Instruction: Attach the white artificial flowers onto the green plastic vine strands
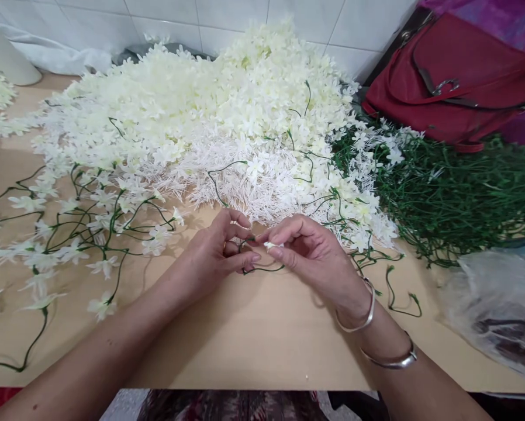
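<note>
Over the middle of the table, my left hand (pixel 227 245) is closed around a thin green artificial flower stem (pixel 265 269), whose lower part loops between my two hands. Thumb and fingers of my right hand (pixel 313 248) pinch a small white artificial flower (pixel 271 245), mostly covered by the fingertips. Both hands are close together, just in front of a big heap of white and cream artificial flowers (pixel 192 105). Whether the pinched flower is joined to the stem, I cannot tell.
At left, several white flowers on green stems (pixel 109 222) lie spread out. A pile of green stems (pixel 459 193) sits at right, below a red handbag (pixel 455 76). Nearer, a clear plastic bag (pixel 499 298) lies by loose stems (pixel 403 307). A tiled wall (pixel 227 14) stands behind.
</note>
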{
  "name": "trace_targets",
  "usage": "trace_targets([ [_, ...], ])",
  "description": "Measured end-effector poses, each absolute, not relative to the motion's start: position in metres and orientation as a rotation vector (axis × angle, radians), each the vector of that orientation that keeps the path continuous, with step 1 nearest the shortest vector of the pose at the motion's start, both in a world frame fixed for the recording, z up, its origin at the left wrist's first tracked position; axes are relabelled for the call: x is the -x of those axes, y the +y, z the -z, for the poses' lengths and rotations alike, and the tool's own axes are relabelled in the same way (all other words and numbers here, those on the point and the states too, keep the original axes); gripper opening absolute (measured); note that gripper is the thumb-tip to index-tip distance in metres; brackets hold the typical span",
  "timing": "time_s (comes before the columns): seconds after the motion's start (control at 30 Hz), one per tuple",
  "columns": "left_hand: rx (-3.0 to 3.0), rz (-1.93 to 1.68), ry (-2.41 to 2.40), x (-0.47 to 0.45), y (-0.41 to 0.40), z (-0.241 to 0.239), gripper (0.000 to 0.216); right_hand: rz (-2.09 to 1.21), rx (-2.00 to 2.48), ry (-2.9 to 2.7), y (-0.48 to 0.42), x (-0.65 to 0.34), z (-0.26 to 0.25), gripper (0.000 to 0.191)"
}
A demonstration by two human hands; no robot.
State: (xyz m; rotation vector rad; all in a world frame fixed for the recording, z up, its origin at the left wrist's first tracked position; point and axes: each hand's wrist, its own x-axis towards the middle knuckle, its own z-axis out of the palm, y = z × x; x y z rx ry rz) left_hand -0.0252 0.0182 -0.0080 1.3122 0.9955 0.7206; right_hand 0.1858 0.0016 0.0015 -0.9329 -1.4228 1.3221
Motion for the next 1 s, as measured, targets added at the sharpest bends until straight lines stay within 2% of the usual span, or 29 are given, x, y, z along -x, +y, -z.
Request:
trace_targets([
  [0.1, -1.381, -0.701, 0.964, 0.025, 0.017, 0.006, 0.043, -1.245, 0.880, -1.585, -0.002, -0.179, -0.001, 0.008],
  [0.33, -1.506, -0.660, 0.881, 0.029, 0.018, 0.008, 0.037, -1.064, 0.903, -1.740, 0.000, -0.181, 0.005, 0.009],
  [0.63, -1.465, -0.710, 0.882, 0.030, 0.019, 0.007, 0.025, -1.250, 0.937, -1.490, 0.001, -0.188, -0.002, 0.008],
  [0.8, -1.374, -0.795, 0.924, 0.028, 0.019, 0.001, 0.023, -1.099, 1.150, -1.463, 0.001, -0.193, -0.004, 0.007],
  [1.0, -1.339, -0.807, 0.924, 0.027, 0.019, -0.001, 0.020, -1.078, 1.199, -1.532, -0.001, -0.193, -0.001, 0.008],
])
